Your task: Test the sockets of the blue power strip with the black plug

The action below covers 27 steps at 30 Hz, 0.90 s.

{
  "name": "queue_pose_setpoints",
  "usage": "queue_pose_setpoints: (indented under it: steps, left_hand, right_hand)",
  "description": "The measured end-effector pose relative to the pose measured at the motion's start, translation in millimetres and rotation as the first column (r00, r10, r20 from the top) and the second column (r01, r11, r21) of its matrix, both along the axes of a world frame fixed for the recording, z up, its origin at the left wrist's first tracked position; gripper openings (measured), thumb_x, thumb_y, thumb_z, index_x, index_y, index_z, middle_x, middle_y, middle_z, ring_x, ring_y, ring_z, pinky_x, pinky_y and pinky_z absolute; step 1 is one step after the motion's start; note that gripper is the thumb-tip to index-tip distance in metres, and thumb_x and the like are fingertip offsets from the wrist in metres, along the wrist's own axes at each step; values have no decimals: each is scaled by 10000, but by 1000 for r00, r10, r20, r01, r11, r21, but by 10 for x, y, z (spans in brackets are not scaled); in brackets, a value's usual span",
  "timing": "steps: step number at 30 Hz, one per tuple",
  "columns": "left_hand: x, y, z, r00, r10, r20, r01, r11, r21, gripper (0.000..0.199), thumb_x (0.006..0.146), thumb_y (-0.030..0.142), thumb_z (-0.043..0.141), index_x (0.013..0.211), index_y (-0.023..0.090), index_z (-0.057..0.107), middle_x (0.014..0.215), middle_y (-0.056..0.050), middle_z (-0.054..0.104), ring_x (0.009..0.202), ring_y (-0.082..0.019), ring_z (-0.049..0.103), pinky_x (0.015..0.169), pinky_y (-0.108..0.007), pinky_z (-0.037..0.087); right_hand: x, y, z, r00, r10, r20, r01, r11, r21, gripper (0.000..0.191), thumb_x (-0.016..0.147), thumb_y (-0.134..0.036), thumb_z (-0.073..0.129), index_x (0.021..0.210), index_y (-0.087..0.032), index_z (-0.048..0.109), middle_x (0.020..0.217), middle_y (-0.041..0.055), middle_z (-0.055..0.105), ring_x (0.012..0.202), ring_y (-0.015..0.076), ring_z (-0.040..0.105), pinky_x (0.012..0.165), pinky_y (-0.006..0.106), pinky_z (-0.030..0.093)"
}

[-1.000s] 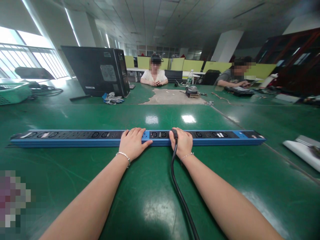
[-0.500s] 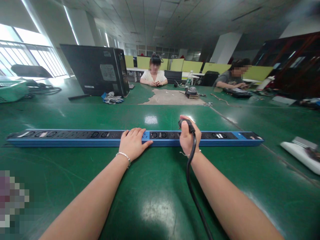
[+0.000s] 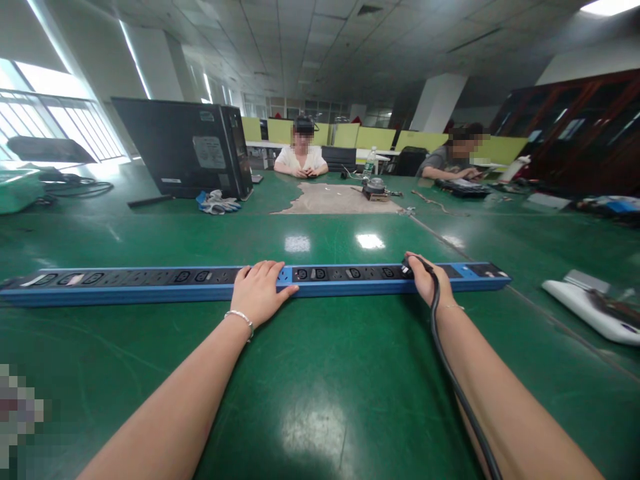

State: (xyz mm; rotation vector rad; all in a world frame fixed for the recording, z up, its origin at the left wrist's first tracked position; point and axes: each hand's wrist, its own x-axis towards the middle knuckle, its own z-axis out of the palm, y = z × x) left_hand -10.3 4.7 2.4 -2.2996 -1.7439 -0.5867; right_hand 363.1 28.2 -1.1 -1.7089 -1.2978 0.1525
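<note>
A long blue power strip with a row of black sockets lies across the table before me. My left hand lies over its middle, fingers bent across the far edge and thumb along the near side, beside a blue socket section. In my right hand is the plug of a black power cord, held over the right part of the strip. The plug points left and down; whether it touches a socket I cannot tell. Its cord runs down along my right forearm.
Behind the strip stand a black computer case and work gloves. A green basket is at the left, a white device at the right. Two people sit across the green table.
My right hand has moved right along the strip with the plug and tilted it lower. My left hand stays on the strip. The view has shifted slightly.
</note>
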Motion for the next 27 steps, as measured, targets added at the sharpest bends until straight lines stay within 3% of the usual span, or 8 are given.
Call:
queue_pose_setpoints:
  steps: [10,17,22,27]
  left_hand:
    - [1,4,4,1000,3,1,-3,1000,-12,570,827,624,383,1246,256,500,1287,-80,565,1194,-257,479,1020,-449,280]
    - [7,-5,14,1000,14,-14,-15,1000,-21,577,825,618,395,1256,248,497,1289,-85,564,1203,-257,474,1024,-446,281]
    - [8,-5,16,999,29,-26,-29,999,-28,578,828,616,388,1258,246,499,1299,-83,558,1208,-256,474,1022,-443,288]
    - [2,5,10,999,31,-34,-32,999,-28,577,830,618,382,1252,244,507,1298,-84,559,1204,-257,478,1022,-443,288]
  right_hand:
    - [46,1,-57,982,65,177,-57,997,-46,363,815,-408,444,979,-217,705,1069,78,681,1190,254,509,1007,401,384]
    - [-43,-134,-113,901,46,431,-73,996,45,371,844,-378,438,1103,-216,648,1139,79,660,1174,252,526,990,435,394]
    - [-80,-137,-122,893,-27,450,3,999,53,337,846,-378,439,1089,-263,642,1233,35,610,1240,253,461,1003,481,347]
    - [-108,-118,-142,902,-4,432,-8,1000,28,328,839,-364,446,1083,-260,639,1206,37,628,1227,242,473,1013,477,310]
